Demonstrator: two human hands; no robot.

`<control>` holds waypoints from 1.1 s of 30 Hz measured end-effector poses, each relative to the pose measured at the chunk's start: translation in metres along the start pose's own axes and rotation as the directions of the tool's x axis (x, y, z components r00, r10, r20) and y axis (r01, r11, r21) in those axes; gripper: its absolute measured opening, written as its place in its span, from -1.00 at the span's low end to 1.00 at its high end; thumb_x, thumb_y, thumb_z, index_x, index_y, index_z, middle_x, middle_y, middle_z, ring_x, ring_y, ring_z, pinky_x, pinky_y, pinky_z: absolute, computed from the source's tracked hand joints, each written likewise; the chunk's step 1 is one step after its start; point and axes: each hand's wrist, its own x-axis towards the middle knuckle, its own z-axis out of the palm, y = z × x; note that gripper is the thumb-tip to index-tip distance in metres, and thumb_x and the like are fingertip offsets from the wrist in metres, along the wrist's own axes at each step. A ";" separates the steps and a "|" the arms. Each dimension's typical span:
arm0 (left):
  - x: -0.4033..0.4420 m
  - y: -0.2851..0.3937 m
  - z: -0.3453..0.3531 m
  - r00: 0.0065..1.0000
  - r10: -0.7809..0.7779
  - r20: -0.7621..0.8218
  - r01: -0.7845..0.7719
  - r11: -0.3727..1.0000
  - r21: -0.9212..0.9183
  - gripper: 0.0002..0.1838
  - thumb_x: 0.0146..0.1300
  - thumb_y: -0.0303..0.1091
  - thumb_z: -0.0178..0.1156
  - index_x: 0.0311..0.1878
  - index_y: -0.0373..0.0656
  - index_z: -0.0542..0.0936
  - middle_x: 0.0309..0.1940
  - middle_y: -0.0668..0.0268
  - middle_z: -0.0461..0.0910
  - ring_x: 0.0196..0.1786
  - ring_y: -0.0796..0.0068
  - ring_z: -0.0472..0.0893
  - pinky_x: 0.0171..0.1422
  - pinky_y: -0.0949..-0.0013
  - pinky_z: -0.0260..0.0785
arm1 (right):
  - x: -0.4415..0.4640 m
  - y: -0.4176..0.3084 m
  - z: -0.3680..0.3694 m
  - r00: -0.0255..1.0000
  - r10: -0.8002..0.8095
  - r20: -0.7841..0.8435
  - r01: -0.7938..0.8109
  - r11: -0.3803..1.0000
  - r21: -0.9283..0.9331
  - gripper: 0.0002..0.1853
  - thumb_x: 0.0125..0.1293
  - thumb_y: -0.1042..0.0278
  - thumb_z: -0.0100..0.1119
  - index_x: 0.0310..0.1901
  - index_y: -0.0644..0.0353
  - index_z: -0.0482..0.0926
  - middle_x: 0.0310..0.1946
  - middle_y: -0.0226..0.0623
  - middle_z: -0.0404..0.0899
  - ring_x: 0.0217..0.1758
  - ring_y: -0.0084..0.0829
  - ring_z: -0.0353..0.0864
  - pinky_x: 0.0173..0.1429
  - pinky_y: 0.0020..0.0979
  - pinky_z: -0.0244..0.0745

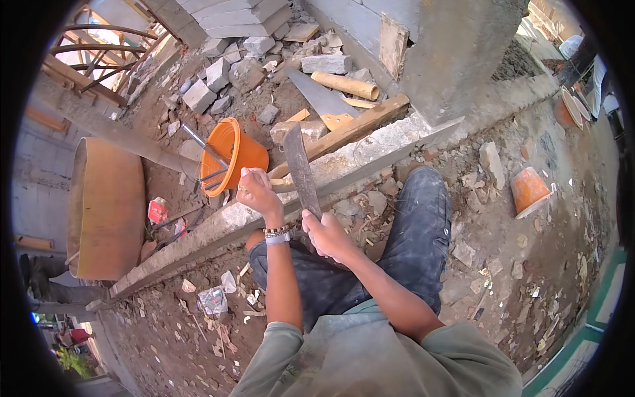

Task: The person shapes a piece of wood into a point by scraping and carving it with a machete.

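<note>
My right hand [325,236] is closed round the lower end of a machete [302,165], whose dark, broad blade points up and away from me. To its left, my left hand [258,194], with bracelets on the wrist, is closed on a short wooden stick [283,186]. The stick's pale end pokes out to the right, close beside the blade; whether they touch I cannot tell. Both hands are over a low concrete ledge [228,228]. Just behind my left hand, an orange bucket [248,153] leans with a metal-headed tool [202,142] sticking out.
Beyond the ledge lie a handsaw [317,96], a bamboo piece [345,85], a timber length [357,129] and broken blocks [200,96]. A concrete column [456,59] rises at the right. Another orange bucket [529,190] sits on the rubble-strewn ground, and a curved brown sheet [109,208] stands left.
</note>
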 end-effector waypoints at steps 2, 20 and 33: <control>0.000 0.001 -0.003 1.000 -0.012 0.000 0.012 1.000 -0.012 -0.53 0.53 -0.28 0.01 -0.60 -0.02 0.21 -0.68 0.52 0.18 -0.60 0.71 0.15 -0.51 0.48 -0.08 | -0.005 -0.008 0.002 0.945 -0.297 -0.134 0.304 0.952 0.035 -0.40 0.61 -0.10 -0.15 -0.48 0.25 0.41 -0.73 -0.46 0.28 -0.63 -0.52 0.35 -0.47 -0.34 0.26; -0.011 -0.004 0.003 0.987 0.023 0.158 -0.026 1.000 0.017 -0.54 0.54 -0.25 0.03 -0.57 -0.14 0.34 -0.67 0.46 0.32 -0.66 0.74 0.21 -0.60 0.52 -0.07 | -0.029 -0.032 0.007 0.867 -0.479 -0.135 0.496 0.855 0.154 -0.48 0.63 -0.09 -0.16 -0.39 0.16 0.41 -0.70 -0.67 0.14 -0.69 -0.72 0.12 -0.62 -0.52 0.01; -0.012 -0.007 0.011 0.982 0.049 0.182 -0.065 0.995 0.081 -0.52 0.54 -0.24 0.06 -0.59 -0.16 0.34 -0.64 0.45 0.34 -0.63 0.71 0.25 -0.59 0.51 -0.01 | -0.012 -0.003 -0.009 0.974 -0.216 -0.064 0.191 0.943 -0.273 -0.42 0.57 -0.06 -0.09 -0.44 0.33 0.51 -0.68 -0.22 0.40 -0.56 -0.30 0.47 -0.42 -0.25 0.32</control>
